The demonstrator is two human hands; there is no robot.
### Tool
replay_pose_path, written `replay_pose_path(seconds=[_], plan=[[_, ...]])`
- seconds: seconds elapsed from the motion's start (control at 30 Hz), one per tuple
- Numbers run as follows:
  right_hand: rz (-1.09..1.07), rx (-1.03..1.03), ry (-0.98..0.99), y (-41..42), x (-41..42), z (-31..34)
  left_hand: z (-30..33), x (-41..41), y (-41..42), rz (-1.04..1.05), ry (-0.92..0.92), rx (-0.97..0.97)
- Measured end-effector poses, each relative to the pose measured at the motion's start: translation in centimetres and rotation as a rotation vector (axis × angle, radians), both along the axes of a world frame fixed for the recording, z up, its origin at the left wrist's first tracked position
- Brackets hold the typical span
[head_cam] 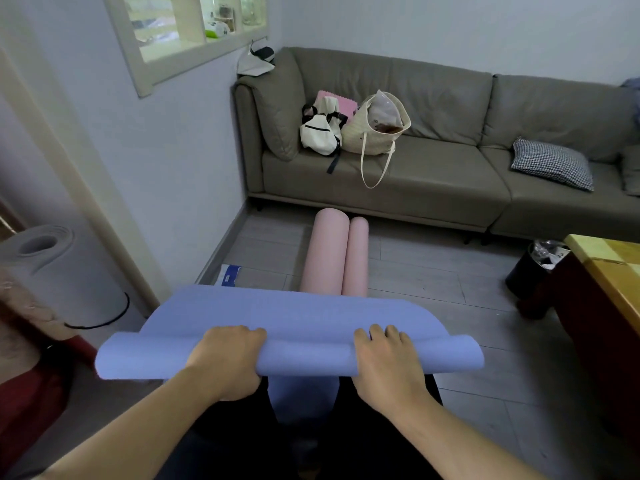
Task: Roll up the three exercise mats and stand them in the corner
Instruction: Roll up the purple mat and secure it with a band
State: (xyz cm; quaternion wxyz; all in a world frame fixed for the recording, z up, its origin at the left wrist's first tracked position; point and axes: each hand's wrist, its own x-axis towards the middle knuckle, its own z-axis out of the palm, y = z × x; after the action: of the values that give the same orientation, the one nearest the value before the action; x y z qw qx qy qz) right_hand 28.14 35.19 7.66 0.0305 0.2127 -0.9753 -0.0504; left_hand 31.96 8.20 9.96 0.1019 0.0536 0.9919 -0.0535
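Head: blue mat [287,317], near edge curled.

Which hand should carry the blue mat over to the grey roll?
Probably left. The left hand grips the blue mat on the side nearer the grey roll; the right hand is farther.
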Motion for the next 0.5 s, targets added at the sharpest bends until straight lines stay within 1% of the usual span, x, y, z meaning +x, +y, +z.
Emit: replay_pose_path(seconds=[0.13, 0.23, 0.33, 0.43, 0.5], plan=[[0.007, 0.068, -0.099, -0.3, 0.0, 0.8, 0.8, 0.2, 0.2, 0.037, -0.131, -0.029], [-0.025, 0.115, -0.116, -0.9, 0.2, 1.5, 1.1, 0.0, 0.2, 0.036, -0.205, -0.02], [0.0, 0.087, -0.134, -2.0, 0.8, 1.6, 1.6, -0.3, -0.2, 0.056, -0.301, 0.021], [0.079, 0.07, -0.176, -2.8, 1.1, 0.3, 1.7, -0.5, -0.4, 0.05, -0.339, 0.048], [0.059, 0.068, -0.186, -3.0, 0.8, 0.0, 1.3, -0.1, -0.4, 0.025, -0.294, 0.034]])
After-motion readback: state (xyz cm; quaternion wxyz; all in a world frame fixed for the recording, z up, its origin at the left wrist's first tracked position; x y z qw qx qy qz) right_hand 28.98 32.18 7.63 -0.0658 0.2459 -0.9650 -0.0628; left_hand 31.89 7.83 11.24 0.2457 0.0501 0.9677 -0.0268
